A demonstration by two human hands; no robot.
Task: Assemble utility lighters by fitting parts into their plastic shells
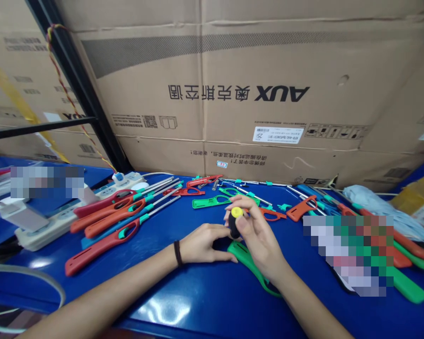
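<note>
Cardboard boxes (233, 61) wall off the back, their print upside down above a shiny blue table (226, 301). Far left, we've got a white power strip (31, 238), and just beside it a fan of lighters (99, 248), red, orange and blue, metal rods pointing away toward the boxes. Next along comes the left hand (205, 245), dark band at the wrist, lying low: thumb and index finger arch apart, thumb tip right at the near end of the green shell (247, 259), index reaching in beside the black tool. Whether those fingers pinch anything, I can't tell from here. Behind them, a green frame (208, 202) lies flat. Now the tool (236, 220), yellow cap upward: it's clamped between the right hand's (256, 235) thumb and fingers, above the far end of the shell, its lower end hidden. That shell slants away under the right palm, coming out near the wrist. Over to the right, an orange shell (300, 210), then more lighters (410, 285) and a pale blue bag (385, 209).
</note>
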